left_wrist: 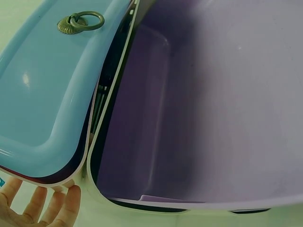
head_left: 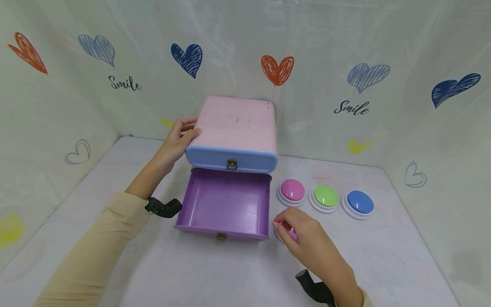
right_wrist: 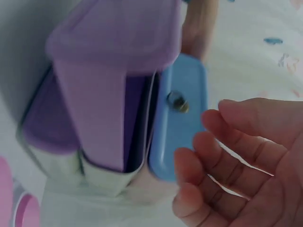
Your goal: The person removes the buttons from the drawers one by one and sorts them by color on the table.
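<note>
A small drawer cabinet with a pink top [head_left: 235, 121] stands on the table. Its blue upper drawer [head_left: 207, 157] is closed and carries a brass ring pull [left_wrist: 87, 21]. Below it a purple drawer [head_left: 226, 209] is pulled far out, with nothing seen inside. My left hand [head_left: 178, 143] rests against the cabinet's left side, fingers extended along it. To the right of the purple drawer's front corner, my right hand [head_left: 308, 238] hovers with loosely bent fingers and holds nothing. It partly hides a pink push button [head_left: 293, 233].
Right of the cabinet stand a magenta button [head_left: 293, 189], a green button [head_left: 325, 196] and a blue button [head_left: 360, 202], each on a white base. Another purple drawer [right_wrist: 49, 118] sits closed beneath the pulled-out one. Behind the table hangs a heart-patterned sheet [head_left: 234, 25].
</note>
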A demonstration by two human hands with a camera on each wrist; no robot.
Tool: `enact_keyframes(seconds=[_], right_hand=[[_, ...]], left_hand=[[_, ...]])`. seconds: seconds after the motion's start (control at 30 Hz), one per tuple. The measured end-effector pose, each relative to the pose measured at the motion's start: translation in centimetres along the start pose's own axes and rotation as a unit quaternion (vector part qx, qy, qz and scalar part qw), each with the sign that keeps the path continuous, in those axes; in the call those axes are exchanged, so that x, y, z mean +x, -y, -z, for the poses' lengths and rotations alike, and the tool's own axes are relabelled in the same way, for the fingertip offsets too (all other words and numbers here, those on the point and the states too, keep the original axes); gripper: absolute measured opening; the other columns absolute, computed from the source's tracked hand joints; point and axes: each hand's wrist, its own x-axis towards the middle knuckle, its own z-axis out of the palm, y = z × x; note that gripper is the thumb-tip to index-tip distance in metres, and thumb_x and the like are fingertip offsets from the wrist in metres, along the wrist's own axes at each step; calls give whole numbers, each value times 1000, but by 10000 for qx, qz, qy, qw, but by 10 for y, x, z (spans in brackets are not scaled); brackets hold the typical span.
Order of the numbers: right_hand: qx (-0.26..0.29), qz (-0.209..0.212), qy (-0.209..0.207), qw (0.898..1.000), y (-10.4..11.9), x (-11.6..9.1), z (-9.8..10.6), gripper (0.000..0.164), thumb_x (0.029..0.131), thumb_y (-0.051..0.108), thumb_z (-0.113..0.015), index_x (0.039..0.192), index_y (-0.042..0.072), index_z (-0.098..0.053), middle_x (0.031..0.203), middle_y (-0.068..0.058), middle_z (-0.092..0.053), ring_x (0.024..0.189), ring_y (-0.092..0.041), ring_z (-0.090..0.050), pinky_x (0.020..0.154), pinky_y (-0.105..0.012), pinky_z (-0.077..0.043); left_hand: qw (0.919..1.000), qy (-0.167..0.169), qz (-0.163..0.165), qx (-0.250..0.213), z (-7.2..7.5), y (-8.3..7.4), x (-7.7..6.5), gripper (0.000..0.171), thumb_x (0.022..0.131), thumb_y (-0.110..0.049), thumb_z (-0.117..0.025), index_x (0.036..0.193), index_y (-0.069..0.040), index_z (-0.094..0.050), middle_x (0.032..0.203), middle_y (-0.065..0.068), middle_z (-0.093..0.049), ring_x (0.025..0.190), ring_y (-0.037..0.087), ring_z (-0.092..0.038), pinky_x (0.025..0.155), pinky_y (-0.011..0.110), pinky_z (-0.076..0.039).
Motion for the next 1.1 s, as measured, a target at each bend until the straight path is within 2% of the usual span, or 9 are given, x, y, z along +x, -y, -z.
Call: enact_keyframes(seconds=[0.2, 0.3, 0.47, 0.63, 0.73, 0.87, 1.1], right_hand=[[369, 1228, -262, 9914, 21, -3, -8, 4, 86, 12, -64, 90, 14, -63, 80, 11, -62, 69, 3, -52, 65, -8, -44], [414, 1535, -78, 9873, 29, -4, -15, 4, 88, 14, -63, 92, 15, -64, 80, 11, -64, 68, 3, -54, 66, -7, -43], [154, 1577, 462, 9863, 38, -5, -30, 11, 87, 17, -64, 99, 16, -64, 81, 12, -65, 70, 3, -55, 68, -10, -46], [-226, 1716, 724, 9822, 40, -6, -48, 20, 88, 22, -62, 106, 14, -66, 91, 10, -68, 79, 1, -62, 73, -16, -49], [-394, 1636, 1020, 9804, 41, -6, -57, 27, 89, 23, -60, 115, 14, -64, 104, 7, -69, 91, -3, -64, 78, -21, -50], [-577, 1506, 1283, 9785, 40, -6, -68, 36, 89, 23, -60, 124, 14, -58, 114, 3, -66, 99, -8, -63, 80, -26, -50], [-822, 1252, 1550, 9765, 38, -6, -78, 43, 88, 23, -61, 130, 14, -52, 113, 0, -65, 100, -11, -62, 81, -28, -50]], left_hand=[[10000, 10, 10, 17, 0, 0, 0, 56, 96, -36, -44, 143, -11, -27, 145, 16, -29, 128, 34, -36, 103, 51, -30], [10000, 14, 18, 3, 0, 0, 0, 56, 96, -35, -44, 143, -12, -27, 145, 16, -29, 128, 34, -36, 102, 50, -31], [10000, 7, 40, -3, 1, 0, 1, 56, 96, -36, -44, 143, -12, -27, 146, 16, -28, 127, 34, -36, 102, 50, -31], [10000, 6, 70, -12, 1, 0, 1, 56, 96, -36, -44, 143, -12, -27, 146, 16, -28, 127, 34, -37, 103, 50, -31], [10000, 10, 74, -8, 1, 0, 1, 56, 96, -36, -44, 143, -12, -26, 146, 16, -28, 127, 34, -37, 103, 50, -30], [10000, 21, 70, -15, 1, 0, 0, 56, 96, -36, -44, 143, -12, -26, 146, 16, -28, 127, 34, -37, 103, 50, -31], [10000, 12, 52, -10, 1, 0, 1, 56, 96, -36, -44, 143, -12, -27, 146, 15, -29, 127, 34, -37, 102, 49, -31]])
